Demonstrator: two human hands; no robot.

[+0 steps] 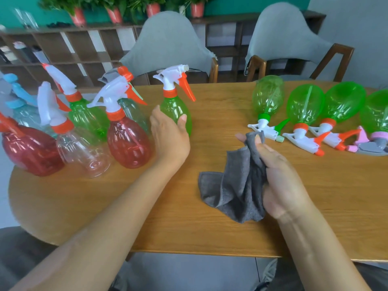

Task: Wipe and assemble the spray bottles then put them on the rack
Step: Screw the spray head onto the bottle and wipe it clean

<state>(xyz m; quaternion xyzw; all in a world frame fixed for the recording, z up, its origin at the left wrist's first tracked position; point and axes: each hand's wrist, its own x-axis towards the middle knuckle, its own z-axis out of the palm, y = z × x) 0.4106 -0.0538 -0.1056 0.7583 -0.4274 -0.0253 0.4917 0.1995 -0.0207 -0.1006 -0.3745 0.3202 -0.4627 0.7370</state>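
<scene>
Centre frame, the left hand (170, 131) curls round the green bottle (178, 114) — empty, light, slick thin plastic, likely best gripped at its belly; the right hand (279, 175) pinches the soft grey cloth (235, 185).

Single head-worn wide-angle view, forward and down, close over the wooden table (172, 206).

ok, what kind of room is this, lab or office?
Probably an office or meeting room, not a lab: a long wooden table with two grey upholstered chairs behind it, dark wooden cubby shelving, and potted plants in pink pots against a teal wall.
</scene>
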